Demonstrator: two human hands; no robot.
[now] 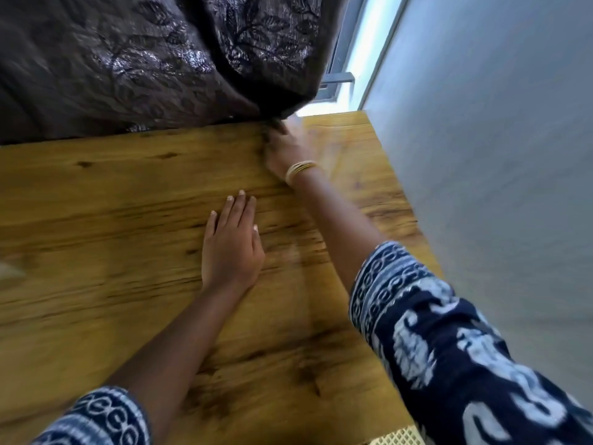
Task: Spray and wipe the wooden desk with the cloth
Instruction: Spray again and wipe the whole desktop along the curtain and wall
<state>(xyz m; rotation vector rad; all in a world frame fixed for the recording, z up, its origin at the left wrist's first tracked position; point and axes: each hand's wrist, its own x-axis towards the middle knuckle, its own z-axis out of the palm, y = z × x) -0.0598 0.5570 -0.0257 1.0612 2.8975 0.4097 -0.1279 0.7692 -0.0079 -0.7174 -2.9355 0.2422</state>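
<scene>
The wooden desk [128,220] fills the middle of the view, yellow-brown with dark grain. My left hand [231,248] lies flat on it, palm down, holding nothing. My right hand [285,149], with thin bangles at the wrist, reaches to the desk's far edge; it is blurred, and its fingers curl into the bottom corner of the dark curtain [160,59]. No cloth or spray bottle shows clearly. A pale blurred shape [9,271] sits on the desk at the left border; what it is cannot be told.
The dark leaf-patterned curtain hangs along the desk's far edge. A grey wall [497,155] runs along the desk's right side. A bright window strip [362,59] shows between curtain and wall. A cream lattice surface [398,436] lies at the desk's near right corner.
</scene>
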